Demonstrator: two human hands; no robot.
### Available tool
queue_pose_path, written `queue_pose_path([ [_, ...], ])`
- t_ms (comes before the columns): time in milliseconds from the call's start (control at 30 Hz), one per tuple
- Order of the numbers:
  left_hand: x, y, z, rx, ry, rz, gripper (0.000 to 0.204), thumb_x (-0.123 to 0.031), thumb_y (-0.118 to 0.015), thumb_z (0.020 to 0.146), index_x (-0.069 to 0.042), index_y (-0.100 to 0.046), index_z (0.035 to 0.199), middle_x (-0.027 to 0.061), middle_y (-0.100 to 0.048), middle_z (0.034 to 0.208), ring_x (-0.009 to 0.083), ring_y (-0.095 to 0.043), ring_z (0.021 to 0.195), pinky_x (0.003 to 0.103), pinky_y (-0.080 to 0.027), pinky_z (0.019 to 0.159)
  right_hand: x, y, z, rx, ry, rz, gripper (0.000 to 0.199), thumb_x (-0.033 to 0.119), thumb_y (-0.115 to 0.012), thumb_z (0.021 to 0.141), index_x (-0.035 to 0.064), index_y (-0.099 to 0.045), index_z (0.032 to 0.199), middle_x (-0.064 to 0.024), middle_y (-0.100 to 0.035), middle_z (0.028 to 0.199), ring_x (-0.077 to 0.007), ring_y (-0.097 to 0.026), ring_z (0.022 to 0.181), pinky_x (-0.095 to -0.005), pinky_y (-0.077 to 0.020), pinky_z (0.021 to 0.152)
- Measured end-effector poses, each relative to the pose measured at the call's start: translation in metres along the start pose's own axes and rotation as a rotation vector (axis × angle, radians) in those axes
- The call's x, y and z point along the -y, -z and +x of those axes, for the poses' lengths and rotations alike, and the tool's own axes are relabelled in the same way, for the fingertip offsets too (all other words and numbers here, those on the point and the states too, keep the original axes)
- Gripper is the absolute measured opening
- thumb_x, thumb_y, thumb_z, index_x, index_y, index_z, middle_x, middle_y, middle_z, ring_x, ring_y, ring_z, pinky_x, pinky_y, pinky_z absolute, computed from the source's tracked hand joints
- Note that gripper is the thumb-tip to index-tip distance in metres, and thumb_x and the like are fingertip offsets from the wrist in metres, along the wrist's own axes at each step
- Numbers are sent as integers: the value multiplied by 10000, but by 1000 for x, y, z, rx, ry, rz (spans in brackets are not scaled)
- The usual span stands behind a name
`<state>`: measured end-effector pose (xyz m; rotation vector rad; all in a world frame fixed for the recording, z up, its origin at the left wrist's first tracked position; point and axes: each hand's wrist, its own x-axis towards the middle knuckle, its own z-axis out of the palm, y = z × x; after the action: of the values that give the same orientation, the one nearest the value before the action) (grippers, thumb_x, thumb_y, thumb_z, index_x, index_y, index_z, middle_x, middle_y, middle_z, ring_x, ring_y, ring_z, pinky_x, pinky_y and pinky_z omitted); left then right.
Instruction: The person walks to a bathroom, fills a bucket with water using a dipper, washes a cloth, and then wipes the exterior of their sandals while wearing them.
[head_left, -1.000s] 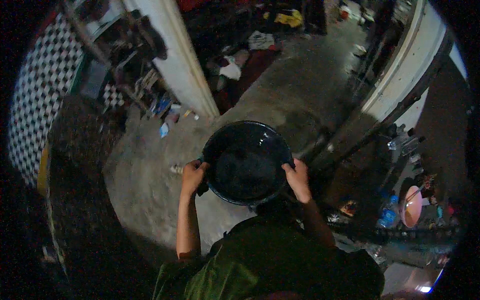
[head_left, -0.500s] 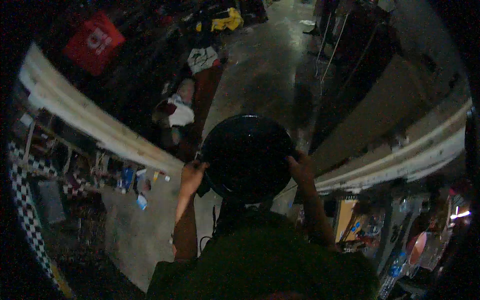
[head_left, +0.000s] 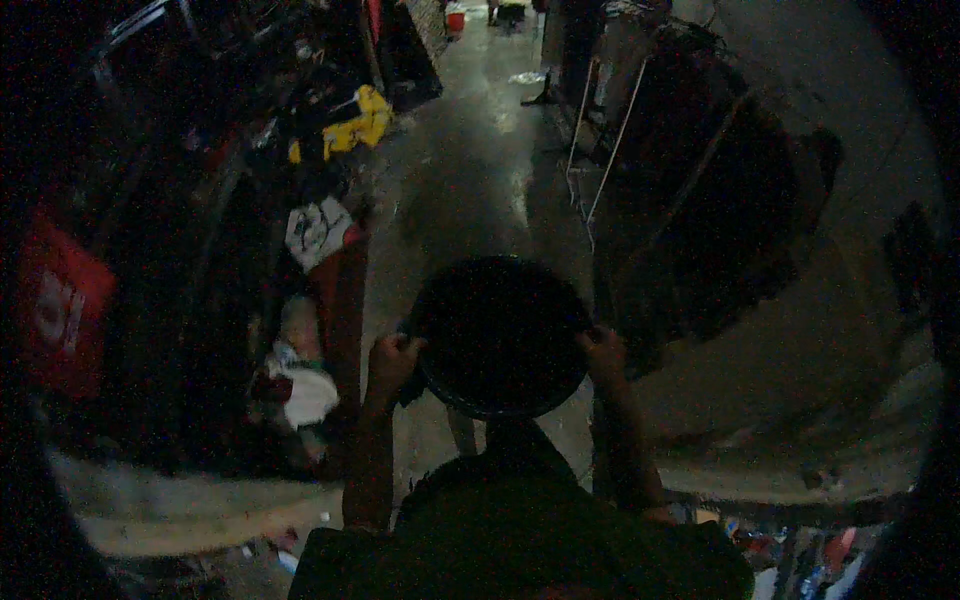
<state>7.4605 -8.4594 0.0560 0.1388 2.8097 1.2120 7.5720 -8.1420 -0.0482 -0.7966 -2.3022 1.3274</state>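
Note:
A wide, round black basin is held level in front of my body; its inside is too dark to make out. On its left side my left hand grips the rim, thumb over the edge. Opposite it, my right hand is closed on the right side of the rim, thumb toward the inside. The fingers under the rim are hidden on both sides. Below the basin a strip of concrete floor shows.
A dim concrete aisle runs ahead. Dark clutter on the left includes a red cloth, a white printed sack, a white bundle and a yellow item. Light poles stand on the right; a red bucket is far ahead.
I have moved forward along the aisle with the basin still in both hands. The pale doorway beams and the sacks have slid back toward me, and more of the aisle shows.

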Motion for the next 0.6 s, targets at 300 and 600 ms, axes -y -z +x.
queue_pose_path([
  [300, -16, -162, 325, 234, 245, -368, 314, -271, -612, 735, 37, -606, 791, 92, -602, 717, 152, -549, 634, 297, -428, 582, -18, -88, 343, 206, -123, 75, 357, 226, -584, 754, -30, -593, 1002, -163, -629, 938, -223, -607, 844, -321, -452, 753],
  [600, -19, -284, 737, 97, 94, -194, 370, -300, -671, 712, 50, -605, 812, 95, -606, 706, 168, -551, 623, 315, -439, 603, -13, -237, 735, 229, -143, 106, 421, 258, -586, 739, -37, -577, 1039, -162, -620, 954, -217, -607, 833, -331, -462, 747],
])
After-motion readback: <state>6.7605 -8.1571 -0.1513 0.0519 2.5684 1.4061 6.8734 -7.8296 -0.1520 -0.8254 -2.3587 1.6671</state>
